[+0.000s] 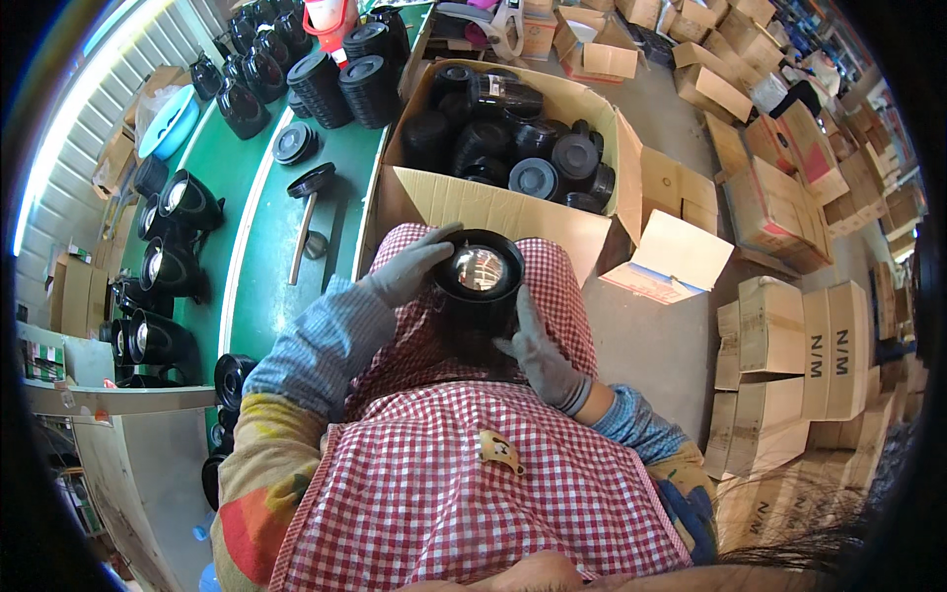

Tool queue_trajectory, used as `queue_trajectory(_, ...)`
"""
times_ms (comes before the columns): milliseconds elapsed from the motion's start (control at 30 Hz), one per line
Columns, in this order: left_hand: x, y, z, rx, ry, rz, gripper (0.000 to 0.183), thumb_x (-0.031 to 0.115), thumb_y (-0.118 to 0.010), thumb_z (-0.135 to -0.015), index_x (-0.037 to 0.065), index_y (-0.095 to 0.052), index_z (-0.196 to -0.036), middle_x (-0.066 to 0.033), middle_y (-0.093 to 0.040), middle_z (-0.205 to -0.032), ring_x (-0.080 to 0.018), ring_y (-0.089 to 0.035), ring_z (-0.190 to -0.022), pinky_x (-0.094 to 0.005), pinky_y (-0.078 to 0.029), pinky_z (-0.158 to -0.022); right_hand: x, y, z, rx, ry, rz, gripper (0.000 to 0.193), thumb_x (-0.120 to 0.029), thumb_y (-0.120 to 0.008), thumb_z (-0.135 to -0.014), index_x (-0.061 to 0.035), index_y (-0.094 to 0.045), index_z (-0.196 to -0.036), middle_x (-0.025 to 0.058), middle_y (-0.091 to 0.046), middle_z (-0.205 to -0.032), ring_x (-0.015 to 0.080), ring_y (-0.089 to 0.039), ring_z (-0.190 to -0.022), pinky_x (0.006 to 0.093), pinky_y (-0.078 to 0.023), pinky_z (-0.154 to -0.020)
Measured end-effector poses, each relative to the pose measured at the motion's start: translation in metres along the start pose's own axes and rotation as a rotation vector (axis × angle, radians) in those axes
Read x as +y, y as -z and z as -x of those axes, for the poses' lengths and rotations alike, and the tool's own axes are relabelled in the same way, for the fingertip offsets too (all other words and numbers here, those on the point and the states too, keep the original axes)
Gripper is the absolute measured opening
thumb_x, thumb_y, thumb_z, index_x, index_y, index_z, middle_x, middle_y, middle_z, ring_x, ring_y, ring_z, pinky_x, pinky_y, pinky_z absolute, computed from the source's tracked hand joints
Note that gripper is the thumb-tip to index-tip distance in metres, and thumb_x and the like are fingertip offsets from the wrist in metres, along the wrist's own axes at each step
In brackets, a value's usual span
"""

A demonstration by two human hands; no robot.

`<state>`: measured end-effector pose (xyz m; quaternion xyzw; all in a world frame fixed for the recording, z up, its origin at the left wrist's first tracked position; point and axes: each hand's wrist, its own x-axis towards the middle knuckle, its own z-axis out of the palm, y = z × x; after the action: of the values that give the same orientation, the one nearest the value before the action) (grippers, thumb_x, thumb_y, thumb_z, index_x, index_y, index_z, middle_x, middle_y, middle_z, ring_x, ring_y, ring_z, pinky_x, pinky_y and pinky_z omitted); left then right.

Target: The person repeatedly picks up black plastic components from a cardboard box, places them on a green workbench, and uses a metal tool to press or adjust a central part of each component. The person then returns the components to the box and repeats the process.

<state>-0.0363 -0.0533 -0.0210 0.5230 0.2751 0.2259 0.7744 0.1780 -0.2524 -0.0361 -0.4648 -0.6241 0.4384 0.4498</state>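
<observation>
A black jug [477, 308] with a shiny silvery inside stands on my lap, its round mouth facing up. My left hand [412, 267], in a grey glove, grips the left side of its rim. On the opposite side my right hand [543, 357], also gloved in grey, presses its fingers against the jug's wall, thumb reaching toward the lower body. That lower body is dark and somewhat blurred. Beneath it lies my red-and-white checked apron [464, 444].
Ahead stands an open carton [483, 202] full of black jugs and lids. The green table [258, 212] at left carries several black jugs [163, 266], stacked black lids [370, 91] and a wooden stick [302, 240]. Cartons [769, 335] are piled to the right.
</observation>
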Motion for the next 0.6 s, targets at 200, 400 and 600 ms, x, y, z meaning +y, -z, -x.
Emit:
queue_trajectory(200, -0.002, 0.019, -0.023, -0.197, 0.229, 0.172, 0.053, 0.008, -0.047, -0.092, -0.004, -0.051, -0.144, -0.0204, -0.056, -0.143, -0.0317, -0.055, -0.133, -0.0385, -0.038, -0.118, -0.051, 0.034, -0.031, 0.097, 0.132, 0.176, 0.042, -0.033, -0.060, -0.101, -0.0001, -0.064, -0.126, 0.0197, -0.067, -0.119, 0.0315, -0.066, -0.106, 0.0419, -0.050, -0.096)
queue_trajectory(400, 0.001, -0.004, -0.031, -0.226, 0.205, 0.159, 0.045, 0.009, -0.043, -0.102, -0.004, -0.051, -0.144, -0.0157, -0.057, -0.144, -0.0253, -0.053, -0.133, -0.0357, -0.034, -0.119, -0.042, 0.053, -0.124, -0.232, 0.160, 0.735, 0.043, -0.042, -0.075, -0.084, -0.0094, -0.074, -0.112, 0.0096, -0.073, -0.104, 0.0318, -0.068, -0.097, 0.0441, -0.053, -0.088)
queue_trajectory(600, 0.025, 0.144, -0.023, 0.489, -0.710, -1.153, 0.022, 0.008, -0.063, -0.093, -0.001, -0.066, -0.113, -0.0138, -0.067, -0.119, -0.0267, -0.066, -0.104, -0.0344, -0.054, -0.090, -0.008, 0.065, -0.154, -0.410, 0.197, 0.714, 0.057, -0.048, -0.077, -0.077, -0.0137, -0.071, -0.123, 0.0108, -0.068, -0.119, 0.0308, -0.064, -0.109, 0.0450, -0.048, -0.097)
